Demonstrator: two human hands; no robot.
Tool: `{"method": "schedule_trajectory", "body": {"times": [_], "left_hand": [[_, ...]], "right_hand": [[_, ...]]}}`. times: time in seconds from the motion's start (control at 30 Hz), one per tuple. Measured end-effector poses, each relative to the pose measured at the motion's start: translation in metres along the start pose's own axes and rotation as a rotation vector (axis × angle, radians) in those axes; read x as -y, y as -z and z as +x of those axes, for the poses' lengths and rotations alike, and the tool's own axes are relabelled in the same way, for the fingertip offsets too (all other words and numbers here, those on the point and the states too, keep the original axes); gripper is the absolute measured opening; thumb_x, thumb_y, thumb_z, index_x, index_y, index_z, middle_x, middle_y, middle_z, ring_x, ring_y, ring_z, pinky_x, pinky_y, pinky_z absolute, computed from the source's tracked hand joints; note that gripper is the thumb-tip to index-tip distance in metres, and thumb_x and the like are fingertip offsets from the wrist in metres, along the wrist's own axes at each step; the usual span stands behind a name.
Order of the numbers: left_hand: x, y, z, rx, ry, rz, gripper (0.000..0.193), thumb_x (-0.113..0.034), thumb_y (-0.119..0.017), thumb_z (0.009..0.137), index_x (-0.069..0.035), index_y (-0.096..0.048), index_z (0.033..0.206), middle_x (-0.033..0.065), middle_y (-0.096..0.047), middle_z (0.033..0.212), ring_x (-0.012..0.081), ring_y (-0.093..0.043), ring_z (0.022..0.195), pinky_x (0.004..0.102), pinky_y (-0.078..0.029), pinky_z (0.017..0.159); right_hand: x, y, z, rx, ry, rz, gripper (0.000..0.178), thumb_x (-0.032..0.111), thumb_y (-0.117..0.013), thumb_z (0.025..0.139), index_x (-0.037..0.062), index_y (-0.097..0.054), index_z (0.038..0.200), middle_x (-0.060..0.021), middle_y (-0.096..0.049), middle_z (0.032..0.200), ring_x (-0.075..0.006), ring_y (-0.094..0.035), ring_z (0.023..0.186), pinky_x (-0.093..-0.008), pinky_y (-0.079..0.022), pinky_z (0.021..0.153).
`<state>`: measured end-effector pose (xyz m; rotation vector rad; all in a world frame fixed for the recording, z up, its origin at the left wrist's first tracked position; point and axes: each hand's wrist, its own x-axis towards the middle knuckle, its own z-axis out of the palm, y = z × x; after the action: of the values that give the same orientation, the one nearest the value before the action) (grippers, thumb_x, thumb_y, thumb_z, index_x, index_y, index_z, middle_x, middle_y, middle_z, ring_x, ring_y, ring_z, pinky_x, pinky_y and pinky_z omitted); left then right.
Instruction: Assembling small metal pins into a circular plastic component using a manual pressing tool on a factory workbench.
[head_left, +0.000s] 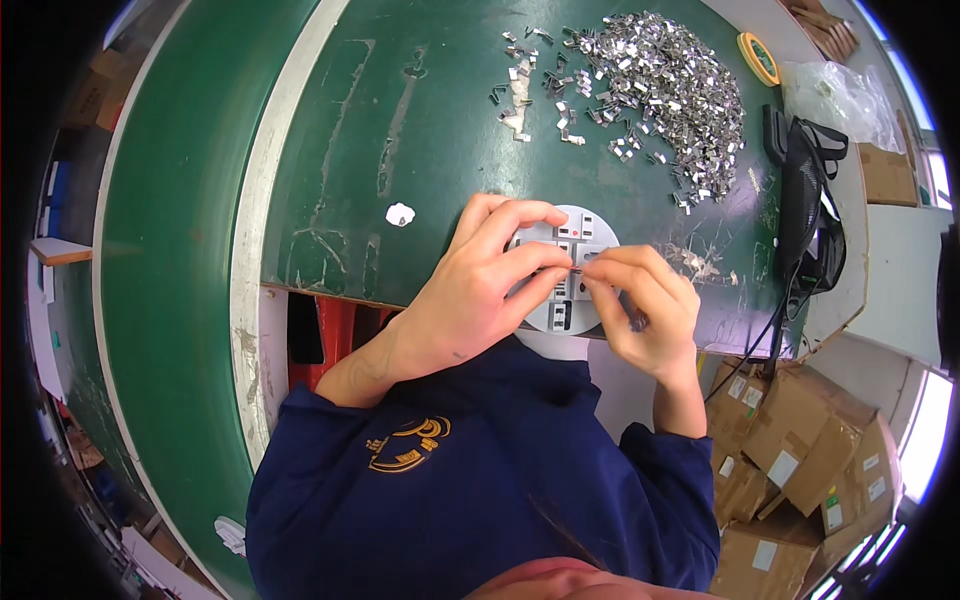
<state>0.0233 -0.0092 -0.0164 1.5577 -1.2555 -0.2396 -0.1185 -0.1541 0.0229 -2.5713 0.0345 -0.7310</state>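
At the table's front edge lies a round light-grey disc (pixel 598 236), with several small black-and-white parts (pixel 562 317) set in its recesses. My left hand (pixel 490 262) reaches over the disc's left side, its thumb and index finger pinched together near the middle. My right hand (pixel 648 308) comes in from the right, also pinching there, fingertips almost touching the left ones. A tiny reddish piece shows between the two pinches; what exactly each hand grips is too small to tell. Something dark shows under the curled right fingers, mostly hidden by them.
A big heap of small shiny metal clips (pixel 665 90) covers the far right of the green table (pixel 440 150), with strays left of it. A yellow tape roll (pixel 758 58), a clear plastic bag (pixel 840 100) and a black strapped bag (pixel 808 200) lie right. Cardboard boxes (pixel 800 440) stand at lower right.
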Motion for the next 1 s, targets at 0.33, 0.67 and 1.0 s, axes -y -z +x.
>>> {"method": "schedule_trajectory", "body": {"times": [0.33,0.67,1.0], "left_hand": [[0.001,0.001,-0.004,-0.098,0.057,-0.079,0.017,0.001,-0.079,0.075,-0.004,-0.073,0.09,0.0063,-0.065,0.11,0.0178,-0.06,0.086,0.0299,-0.052,0.073],[0.0,0.001,-0.005,-0.117,0.053,-0.031,0.018,0.0,-0.08,0.075,-0.003,-0.072,0.09,0.0068,-0.066,0.106,0.0214,-0.061,0.092,0.0318,-0.052,0.077],[0.001,0.001,-0.006,-0.12,0.066,-0.044,0.017,0.0,-0.079,0.075,-0.003,-0.072,0.09,0.0069,-0.066,0.105,0.022,-0.062,0.093,0.032,-0.052,0.078]], "right_hand": [[0.001,-0.003,0.016,0.129,-0.157,0.118,0.015,-0.009,-0.071,0.077,0.0015,-0.069,0.088,-0.0082,-0.068,0.086,-0.017,-0.061,0.059,-0.0271,-0.043,0.047],[0.013,-0.002,0.025,0.241,-0.279,0.074,0.012,-0.008,-0.068,0.079,-0.0009,-0.067,0.089,-0.0097,-0.066,0.084,-0.0233,-0.064,0.065,-0.0314,-0.049,0.055],[0.012,0.001,0.03,0.328,-0.292,0.067,0.007,-0.006,-0.068,0.082,-0.003,-0.065,0.087,-0.0125,-0.064,0.084,-0.029,-0.064,0.069,-0.0353,-0.05,0.06]]}}
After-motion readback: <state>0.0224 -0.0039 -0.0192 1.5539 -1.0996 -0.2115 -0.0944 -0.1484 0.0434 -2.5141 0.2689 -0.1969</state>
